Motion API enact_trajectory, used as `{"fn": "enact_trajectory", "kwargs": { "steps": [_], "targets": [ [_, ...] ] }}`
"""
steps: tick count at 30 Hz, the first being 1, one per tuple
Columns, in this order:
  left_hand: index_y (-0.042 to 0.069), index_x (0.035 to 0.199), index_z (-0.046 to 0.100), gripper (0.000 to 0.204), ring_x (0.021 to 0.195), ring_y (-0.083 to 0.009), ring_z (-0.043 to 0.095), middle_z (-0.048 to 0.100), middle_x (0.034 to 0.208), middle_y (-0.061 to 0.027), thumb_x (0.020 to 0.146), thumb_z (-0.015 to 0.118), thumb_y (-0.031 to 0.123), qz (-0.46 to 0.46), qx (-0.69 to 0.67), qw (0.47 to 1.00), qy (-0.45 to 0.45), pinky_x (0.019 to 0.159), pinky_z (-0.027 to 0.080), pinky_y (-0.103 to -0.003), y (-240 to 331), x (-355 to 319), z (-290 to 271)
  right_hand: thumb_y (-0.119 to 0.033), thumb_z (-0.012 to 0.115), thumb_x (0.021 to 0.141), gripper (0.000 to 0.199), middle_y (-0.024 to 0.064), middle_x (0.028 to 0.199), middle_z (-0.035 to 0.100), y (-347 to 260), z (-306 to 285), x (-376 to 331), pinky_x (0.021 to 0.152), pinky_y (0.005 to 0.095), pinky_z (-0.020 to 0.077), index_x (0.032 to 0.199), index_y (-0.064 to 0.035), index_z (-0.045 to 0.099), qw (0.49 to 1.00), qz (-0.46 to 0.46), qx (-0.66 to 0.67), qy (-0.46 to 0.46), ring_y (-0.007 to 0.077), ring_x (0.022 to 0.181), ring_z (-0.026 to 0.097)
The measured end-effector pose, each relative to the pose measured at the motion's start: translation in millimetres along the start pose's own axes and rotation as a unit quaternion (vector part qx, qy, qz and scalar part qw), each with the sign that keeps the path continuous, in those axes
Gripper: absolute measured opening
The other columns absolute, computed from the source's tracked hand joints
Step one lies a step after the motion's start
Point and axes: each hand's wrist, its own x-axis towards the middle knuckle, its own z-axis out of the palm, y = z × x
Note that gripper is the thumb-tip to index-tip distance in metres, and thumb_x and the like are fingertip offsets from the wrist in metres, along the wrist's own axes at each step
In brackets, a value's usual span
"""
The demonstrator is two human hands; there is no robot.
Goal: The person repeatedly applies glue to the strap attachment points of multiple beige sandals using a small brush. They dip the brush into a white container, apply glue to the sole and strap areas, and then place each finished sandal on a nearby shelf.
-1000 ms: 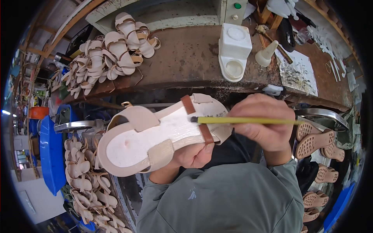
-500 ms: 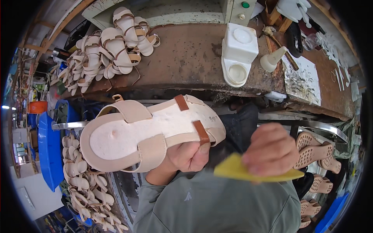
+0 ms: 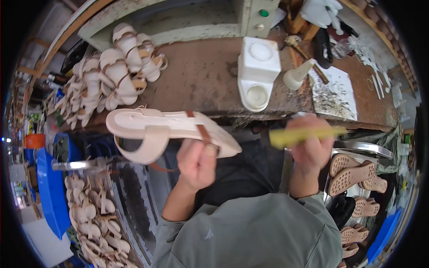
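Note:
My left hand [image 3: 196,164] is closed on a beige sandal [image 3: 154,123] near its heel, around a brown strap. The sandal's toe points left, tilted so its side shows and a wide upper band hangs below the sole. Apart from it on the right, my right hand [image 3: 312,145] grips a flat yellow piece [image 3: 295,136] whose kind I cannot tell; both are smeared by motion. On the bench just beyond stands a white container [image 3: 259,60] with a round cup at its front.
Beige sandal uppers [image 3: 120,73] lie heaped at the bench's [image 3: 196,67] far left. A pale cone-tipped bottle [image 3: 298,75] stands beside a stained white sheet [image 3: 335,96]. More uppers [image 3: 96,219] fill the lower left; beige soles [image 3: 353,176] sit at right, near a metal rail [image 3: 364,148].
The sandal has moved up toward the bench and tilted from facing me to showing its side. My right hand has raised the yellow piece away from my chest. The whole view has shifted slightly.

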Motion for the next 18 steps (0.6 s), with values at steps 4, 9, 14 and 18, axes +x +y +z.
{"fn": "enact_trajectory", "kwargs": {
  "steps": [4, 9, 14, 18],
  "targets": [
    [-0.002, 0.077, 0.053, 0.022, 0.062, -0.0129, 0.043, 0.048, 0.073, -0.0047, 0.090, 0.044, 0.014, -0.146, -0.089, 0.985, 0.033, 0.056, 0.035, -0.026, -66, 7, 12, -0.009, 0.065, 0.084, 0.014, 0.0036, 0.075, 0.063, 50, -53, 22, 0.053, 0.0174, 0.0412, 0.092, 0.0031, 0.063, 0.963, 0.145, -0.205, 0.095, 0.0049, 0.061, 0.055],
    [-0.004, 0.097, 0.055, 0.026, 0.081, -0.0072, 0.046, 0.053, 0.087, 0.0005, 0.092, 0.050, 0.020, -0.290, -0.321, 0.899, 0.064, 0.076, 0.036, -0.021, -132, 0, 34, -0.009, 0.064, 0.083, 0.011, 0.0050, 0.075, 0.063, 94, -77, 25, 0.055, 0.0226, 0.0429, 0.088, 0.0010, 0.066, 0.926, 0.059, -0.374, 0.003, 0.0093, 0.063, 0.055],
    [-0.011, 0.125, 0.044, 0.052, 0.100, -0.0122, 0.052, 0.060, 0.106, -0.0094, 0.089, 0.056, 0.024, -0.259, -0.258, 0.930, -0.041, 0.089, 0.039, -0.026, -154, -13, 19, -0.007, 0.065, 0.081, 0.011, 0.0084, 0.076, 0.063, 98, -74, 29, 0.057, 0.0251, 0.0446, 0.089, 0.0004, 0.066, 0.887, 0.070, -0.454, -0.044, 0.0131, 0.065, 0.058],
    [-0.012, 0.123, 0.046, 0.048, 0.097, -0.0112, 0.053, 0.061, 0.102, -0.0089, 0.089, 0.054, 0.021, -0.250, -0.275, 0.928, -0.034, 0.088, 0.039, -0.026, -145, -6, 20, -0.008, 0.065, 0.082, 0.011, 0.0076, 0.076, 0.063, 106, -75, 29, 0.057, 0.0247, 0.0445, 0.089, 0.0004, 0.066, 0.892, 0.092, -0.440, -0.046, 0.0120, 0.065, 0.057]
  ]
}}
